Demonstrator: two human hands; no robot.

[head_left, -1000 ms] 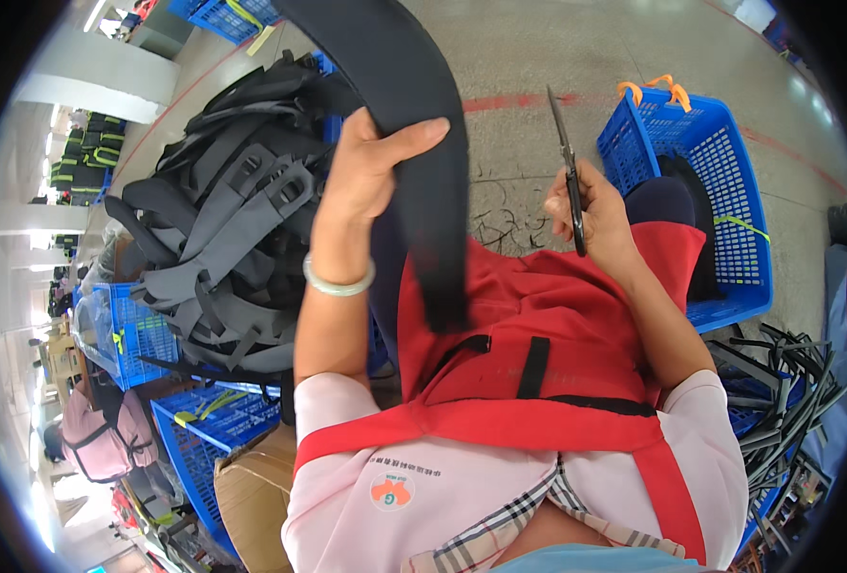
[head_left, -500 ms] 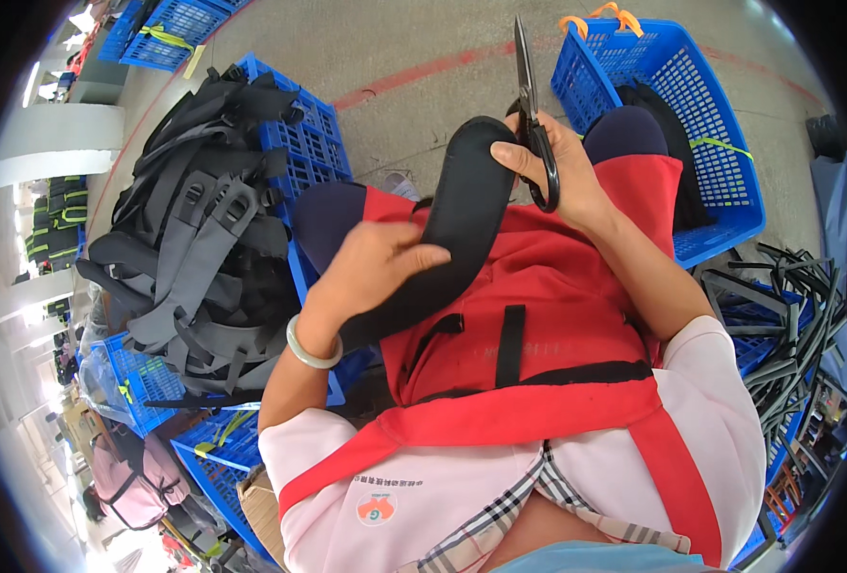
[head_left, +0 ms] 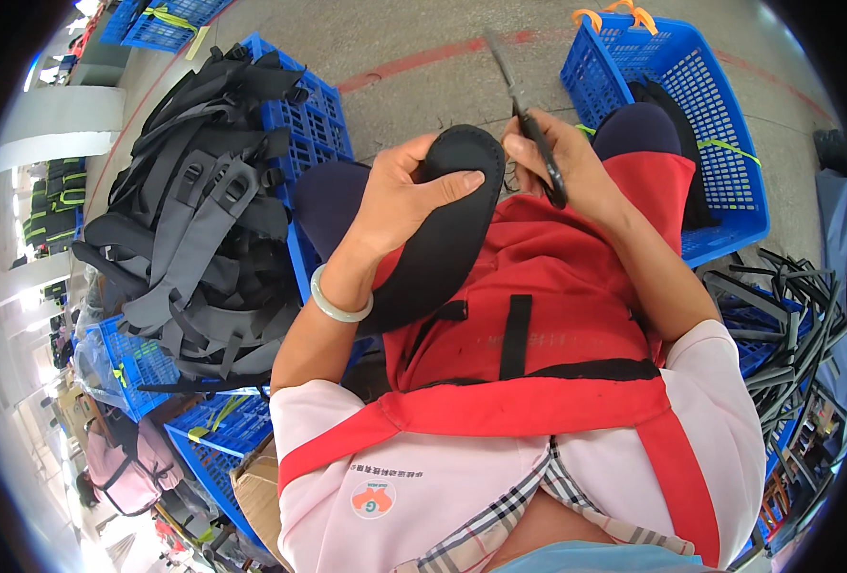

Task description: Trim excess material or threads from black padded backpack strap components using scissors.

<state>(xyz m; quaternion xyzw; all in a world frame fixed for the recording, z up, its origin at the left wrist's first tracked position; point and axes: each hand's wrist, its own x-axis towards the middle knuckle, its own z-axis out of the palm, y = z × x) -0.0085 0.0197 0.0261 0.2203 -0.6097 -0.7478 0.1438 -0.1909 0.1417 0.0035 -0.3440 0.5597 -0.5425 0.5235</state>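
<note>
- Black strap [head_left: 457, 244] lies over the apron [head_left: 562, 258], its rounded end now pinched in the left hand [head_left: 400, 196], thumb on top.
- Right hand [head_left: 576, 172], curled round scissors [head_left: 541, 150], no longer grips that end; whether it touches is unclear.

A bare grey floor [head_left: 423, 91] carries everything here, with a painted red line [head_left: 452, 57] running across its far part. On the right stands a blue lattice crate [head_left: 719, 246]; on the left, another blue crate [head_left: 309, 119] sits under a heap of grey and black straps [head_left: 190, 224]. A further blue crate [head_left: 161, 33] rests on the floor at the far left. The near-left blue crate [head_left: 209, 468] probably stands on it too, though its base is hidden.
</note>
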